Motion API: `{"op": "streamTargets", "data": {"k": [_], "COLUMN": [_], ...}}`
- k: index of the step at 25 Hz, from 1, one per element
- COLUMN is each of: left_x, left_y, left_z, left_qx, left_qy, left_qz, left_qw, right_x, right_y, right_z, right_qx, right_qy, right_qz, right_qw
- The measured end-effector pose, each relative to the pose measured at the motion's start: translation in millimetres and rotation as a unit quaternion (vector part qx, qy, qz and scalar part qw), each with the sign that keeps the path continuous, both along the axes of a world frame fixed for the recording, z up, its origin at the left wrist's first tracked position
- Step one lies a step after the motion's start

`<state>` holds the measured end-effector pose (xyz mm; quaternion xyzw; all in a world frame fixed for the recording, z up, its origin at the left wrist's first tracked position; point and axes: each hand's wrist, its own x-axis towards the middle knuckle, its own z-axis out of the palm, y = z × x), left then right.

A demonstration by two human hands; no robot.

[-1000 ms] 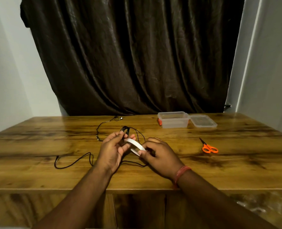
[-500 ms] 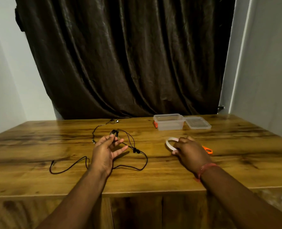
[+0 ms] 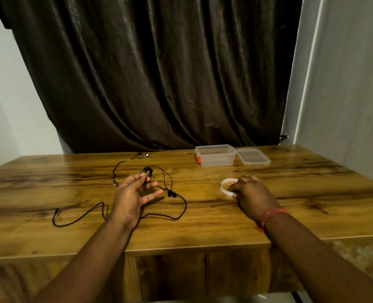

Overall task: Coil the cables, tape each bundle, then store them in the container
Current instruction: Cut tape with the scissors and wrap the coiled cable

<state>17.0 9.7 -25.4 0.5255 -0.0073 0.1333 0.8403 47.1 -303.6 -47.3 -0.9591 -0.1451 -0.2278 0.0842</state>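
A black cable (image 3: 176,212) sprawls in loose loops over the wooden table (image 3: 301,193). Its small coiled part (image 3: 147,171) sits at the fingertips of my left hand (image 3: 132,196), pinched between thumb and forefinger while the other fingers spread. A second thin cable (image 3: 118,169) lies farther back, apart from the hand. My right hand (image 3: 252,196) rests on the table to the right with its fingers on a white tape roll (image 3: 223,186), which lies flat on the wood. The clear plastic container (image 3: 215,156) stands open at the back.
The container's lid (image 3: 253,156) lies right of it, and a small orange object (image 3: 198,159) sits at its left side. A dark curtain (image 3: 159,73) hangs behind the table. White walls close in left and right. The table's front edge is near my forearms.
My right hand carried the tape roll away from the left hand to the right and lowered it flat onto the table, now covering the orange scissors. The left hand stayed at the coil.
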Motion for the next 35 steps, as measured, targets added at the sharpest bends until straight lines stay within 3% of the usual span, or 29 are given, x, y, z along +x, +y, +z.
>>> {"op": "streamTargets", "data": {"k": [3, 6, 12, 17, 22, 26, 32, 35], "left_x": [-2.2, -7.0, -3.7, -5.7, -5.9, -8.1, -6.9, -7.6], "left_y": [-3.9, -10.1, -14.1, -18.6, -20.3, -20.0, -18.8, -18.9], "left_z": [1.4, 1.2, -2.5, -2.1, -2.6, -2.3, -3.7, -3.6], "left_qx": [0.018, 0.07, 0.116, 0.147, 0.166, 0.182, 0.184, 0.181], "left_qy": [-0.008, -0.013, -0.014, -0.028, -0.035, -0.041, -0.037, -0.034], "left_qz": [-0.029, -0.068, -0.127, -0.144, -0.155, -0.163, -0.174, -0.196], "left_qw": [0.999, 0.995, 0.985, 0.978, 0.973, 0.969, 0.967, 0.963], "right_x": [-2.4, -13.0, -27.8, -17.2, -6.0, -8.2, -11.4, -15.1], "right_y": [8.7, 41.9, 120.6, 141.5, 132.4, 129.6, 126.3, 126.6], "right_z": [1.0, 7.5, 16.0, 14.3, 11.0, 14.1, 16.2, 20.7], "right_qx": [0.034, 0.109, 0.257, 0.348, 0.464, 0.56, 0.599, 0.642], "right_qy": [-0.027, -0.066, -0.028, 0.046, 0.135, 0.23, 0.25, 0.234], "right_qz": [0.004, 0.076, 0.236, 0.265, 0.292, 0.325, 0.308, 0.307], "right_qw": [0.999, 0.989, 0.937, 0.898, 0.826, 0.727, 0.696, 0.662]}}
